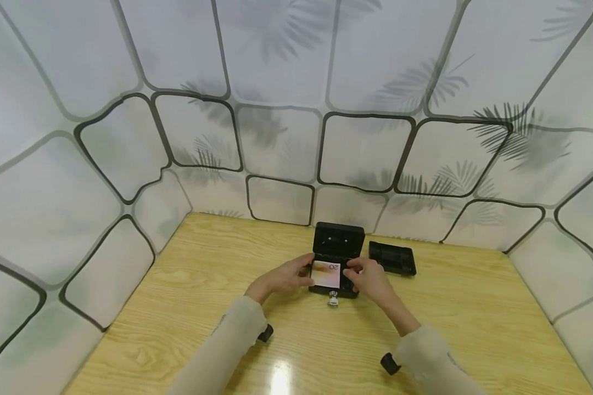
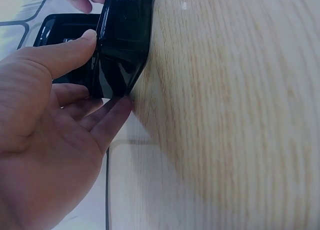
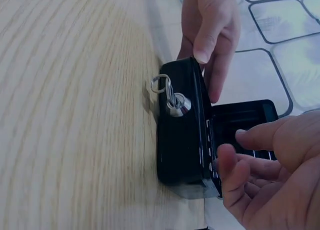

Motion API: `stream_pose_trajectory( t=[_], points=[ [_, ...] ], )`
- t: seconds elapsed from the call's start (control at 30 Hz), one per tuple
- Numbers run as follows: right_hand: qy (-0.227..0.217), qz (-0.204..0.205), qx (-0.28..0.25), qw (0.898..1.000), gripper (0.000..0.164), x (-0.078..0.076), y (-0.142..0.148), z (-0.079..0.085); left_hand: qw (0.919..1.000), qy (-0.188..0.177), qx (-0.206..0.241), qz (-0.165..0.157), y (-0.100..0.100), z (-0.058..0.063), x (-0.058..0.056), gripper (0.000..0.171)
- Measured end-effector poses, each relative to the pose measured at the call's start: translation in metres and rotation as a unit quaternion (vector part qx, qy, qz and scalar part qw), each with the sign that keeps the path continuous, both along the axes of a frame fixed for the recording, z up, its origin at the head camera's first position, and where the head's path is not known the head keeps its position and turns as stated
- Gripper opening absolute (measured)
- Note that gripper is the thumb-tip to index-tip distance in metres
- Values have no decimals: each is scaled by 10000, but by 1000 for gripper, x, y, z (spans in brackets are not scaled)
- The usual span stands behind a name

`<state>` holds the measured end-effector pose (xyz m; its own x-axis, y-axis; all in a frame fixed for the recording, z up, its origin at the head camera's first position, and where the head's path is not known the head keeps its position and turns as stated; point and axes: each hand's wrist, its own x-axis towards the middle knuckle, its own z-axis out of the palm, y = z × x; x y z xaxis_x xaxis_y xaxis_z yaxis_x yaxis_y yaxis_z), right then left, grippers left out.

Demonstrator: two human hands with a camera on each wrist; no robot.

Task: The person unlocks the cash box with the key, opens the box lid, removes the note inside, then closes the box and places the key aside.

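Note:
A black cash box (image 1: 333, 292) stands on the table with its lid (image 1: 338, 238) raised at the back. A banknote marked 20 (image 1: 326, 274) lies face up in it. My left hand (image 1: 286, 276) holds the box's left side, the thumb at the rim and the fingers along the outer wall in the left wrist view. Over the right part of the box is my right hand (image 1: 370, 278), fingers bent, thumb apart from the index finger; nothing shows between them. Keys on a ring (image 3: 162, 83) hang from the lock (image 3: 180, 106) on the front wall.
A black compartment tray (image 1: 392, 258) lies on the table to the right of the cash box. Patterned fabric walls (image 1: 281, 142) close off the wooden table (image 1: 217, 247) at the back and both sides.

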<state>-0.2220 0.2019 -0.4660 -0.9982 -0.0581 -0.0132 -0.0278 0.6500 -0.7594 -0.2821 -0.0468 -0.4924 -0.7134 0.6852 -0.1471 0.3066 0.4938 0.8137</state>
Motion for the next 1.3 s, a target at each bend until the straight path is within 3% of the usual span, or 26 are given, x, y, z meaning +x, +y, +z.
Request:
stream_pose_trajectory(
  t=[0.47, 0.57, 0.73, 0.9, 1.1, 1.3],
  points=[
    [-565, -156, 382, 9976, 36, 1, -15, -4, 9999, -99, 94, 9, 0, -1, 0, 76],
    [-601, -35, 538, 9967, 24, -1, -16, -3, 9999, -81, 125, -12, -1, 0, 0, 76],
    [-631, 187, 620, 9959, 31, -7, -19, -2, 9998, -69, 188, -38, -1, 0, 0, 76],
    [-772, -148, 41, 9969, 16, -11, -25, -2, 9998, -37, 184, -44, -1, 1, 0, 76],
    [-759, -628, -889, 9912, 35, -13, -28, -6, 9998, 14, 217, -50, 0, -1, -1, 76],
    [-830, -703, -1270, 9859, 31, -15, -27, -11, 9996, -41, 287, -63, 0, -1, -2, 75]
  ],
)
